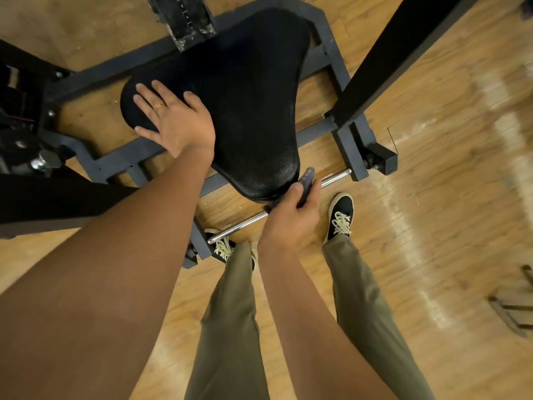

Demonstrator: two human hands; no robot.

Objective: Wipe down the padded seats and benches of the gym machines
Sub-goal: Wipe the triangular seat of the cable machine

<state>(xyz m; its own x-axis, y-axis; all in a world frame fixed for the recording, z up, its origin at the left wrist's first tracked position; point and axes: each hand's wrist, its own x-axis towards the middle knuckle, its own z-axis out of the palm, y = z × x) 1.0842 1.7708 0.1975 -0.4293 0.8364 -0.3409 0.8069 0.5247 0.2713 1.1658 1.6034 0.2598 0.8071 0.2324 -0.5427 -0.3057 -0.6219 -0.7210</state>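
One padded seat (253, 90), grey frame (334, 53), wooden floor (432, 203), dark cloth (306, 183)

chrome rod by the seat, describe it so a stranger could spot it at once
Find the black padded seat mid-view. Past its narrow near tip, a thin rod runs diagonally between two brackets, passing behind the right hand. Unlike the matte grey tubes around it, it is shiny chrome.

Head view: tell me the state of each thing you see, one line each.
Padded seat: black, uncovered, glossy near its tip.
Left hand: fingers straight and spread, flat on the seat.
Right hand: gripping the cloth at the seat's near tip.
Cloth: dark, bunched, touching the seat's edge.
Chrome bar: mounted low, partly hidden by the right hand.
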